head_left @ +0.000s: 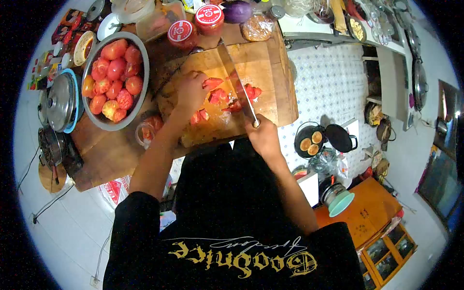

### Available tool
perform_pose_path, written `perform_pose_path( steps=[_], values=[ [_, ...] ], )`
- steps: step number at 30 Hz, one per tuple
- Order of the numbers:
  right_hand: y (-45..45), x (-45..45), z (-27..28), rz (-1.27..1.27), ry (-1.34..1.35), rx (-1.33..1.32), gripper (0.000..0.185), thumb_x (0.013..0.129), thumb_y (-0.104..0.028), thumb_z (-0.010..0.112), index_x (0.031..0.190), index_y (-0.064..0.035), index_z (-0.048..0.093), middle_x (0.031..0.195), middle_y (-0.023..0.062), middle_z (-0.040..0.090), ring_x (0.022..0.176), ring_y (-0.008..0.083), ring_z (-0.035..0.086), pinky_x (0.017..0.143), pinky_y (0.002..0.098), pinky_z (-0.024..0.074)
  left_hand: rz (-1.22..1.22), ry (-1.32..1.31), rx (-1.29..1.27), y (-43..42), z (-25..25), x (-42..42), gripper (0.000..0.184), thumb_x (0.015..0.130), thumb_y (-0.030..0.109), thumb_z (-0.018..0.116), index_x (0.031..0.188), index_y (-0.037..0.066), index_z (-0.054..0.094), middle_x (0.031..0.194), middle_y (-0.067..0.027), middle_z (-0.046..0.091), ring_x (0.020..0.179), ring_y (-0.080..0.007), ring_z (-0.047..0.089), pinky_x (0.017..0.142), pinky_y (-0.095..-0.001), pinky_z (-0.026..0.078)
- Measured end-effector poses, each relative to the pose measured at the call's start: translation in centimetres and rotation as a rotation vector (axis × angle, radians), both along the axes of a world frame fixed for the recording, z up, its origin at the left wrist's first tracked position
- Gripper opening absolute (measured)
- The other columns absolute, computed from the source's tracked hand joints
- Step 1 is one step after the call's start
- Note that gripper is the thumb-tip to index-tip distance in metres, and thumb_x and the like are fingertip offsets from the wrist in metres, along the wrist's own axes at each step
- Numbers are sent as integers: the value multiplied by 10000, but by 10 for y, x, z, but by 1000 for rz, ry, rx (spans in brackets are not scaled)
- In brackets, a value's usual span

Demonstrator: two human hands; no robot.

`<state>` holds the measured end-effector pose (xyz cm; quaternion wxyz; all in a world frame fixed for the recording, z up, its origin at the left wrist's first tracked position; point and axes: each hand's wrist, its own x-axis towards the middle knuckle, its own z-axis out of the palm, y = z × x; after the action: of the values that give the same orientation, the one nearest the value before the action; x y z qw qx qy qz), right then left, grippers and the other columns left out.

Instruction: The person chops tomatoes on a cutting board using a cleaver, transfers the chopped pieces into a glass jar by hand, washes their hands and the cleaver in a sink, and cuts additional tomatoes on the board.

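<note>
My right hand (262, 137) is closed around the handle of a kitchen knife (237, 82). Its long blade points away from me, over the wooden cutting board (268, 58). Cut red tomato pieces (218, 96) lie on both sides of the blade, with wet juice around them. To the left of these pieces, my left hand (190, 88) is over the board, blurred, so its fingers do not show clearly. A grey bowl (89, 104) heaped with whole, partly peeled-looking tomatoes (116, 69) stands on the table further left.
Two red-lidded jars (210, 19) and a purple eggplant (237, 11) stand behind the board. A small glass jar (145, 134) with red contents sits at the board's left. On the right, below table level, a round pan (310, 139) holds three flat cakes.
</note>
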<state>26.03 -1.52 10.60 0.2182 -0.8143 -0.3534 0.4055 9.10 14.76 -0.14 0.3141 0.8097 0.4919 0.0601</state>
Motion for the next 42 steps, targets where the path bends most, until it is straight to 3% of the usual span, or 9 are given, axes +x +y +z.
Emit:
perform_pose_path(
  steps=[4,16,18,24,29,33,36,40,42],
  values=[
    [16,5,3,43,19,29,211,802,-155,601,909,25,624,759,276,615,775,443,613,667,485,497,128,-177,-93,-11,-2,15,257,770,156,699,980,37,613,884,-176,633,823,-355,619,725,-402,494],
    [49,6,-16,147,-104,10,246,804,-198,621,920,18,648,739,277,613,729,424,625,640,459,500,328,-358,-104,-27,-25,29,159,814,134,648,960,76,624,864,-177,663,820,-363,643,677,-406,506],
    [51,4,-17,151,-129,-7,240,800,-193,620,913,17,650,739,277,616,727,421,628,642,461,502,304,-368,-276,-26,-22,33,126,835,119,626,943,55,615,821,-169,664,757,-324,663,658,-378,513],
    [53,4,-26,111,-132,-85,246,803,-224,622,877,10,649,743,264,629,732,416,639,668,482,514,299,-482,-336,-25,-3,35,82,868,93,594,901,18,589,746,-141,655,635,-205,673,610,-335,513],
    [50,-1,-74,102,-92,-115,268,805,-242,644,880,15,655,710,252,625,717,407,639,662,459,513,215,-381,-270,-20,1,31,89,850,89,605,918,32,596,766,-141,656,681,-252,670,624,-337,515],
    [56,15,-55,187,-137,-195,302,802,-276,632,931,-3,646,799,257,646,817,421,638,739,481,517,179,-199,-261,-23,1,32,132,836,97,617,963,63,620,858,-146,661,751,-314,654,658,-368,515],
    [66,21,-24,113,-56,-88,247,807,-208,607,916,9,647,801,275,630,788,417,633,697,434,499,130,-412,-117,-27,-16,26,158,834,107,628,989,76,625,896,-153,661,754,-335,649,667,-395,507],
    [59,18,-11,30,41,-121,255,810,-200,608,955,7,644,816,276,632,795,411,636,705,423,494,218,-477,-136,-29,1,32,182,837,132,645,1004,65,621,891,-151,666,759,-332,652,676,-387,510],
    [55,12,-12,51,57,-25,264,816,-194,611,985,7,641,834,274,635,803,402,640,714,411,494,139,-235,-270,-30,11,30,227,845,156,668,1037,40,633,950,-115,690,887,-233,673,776,-336,522]
  ],
)
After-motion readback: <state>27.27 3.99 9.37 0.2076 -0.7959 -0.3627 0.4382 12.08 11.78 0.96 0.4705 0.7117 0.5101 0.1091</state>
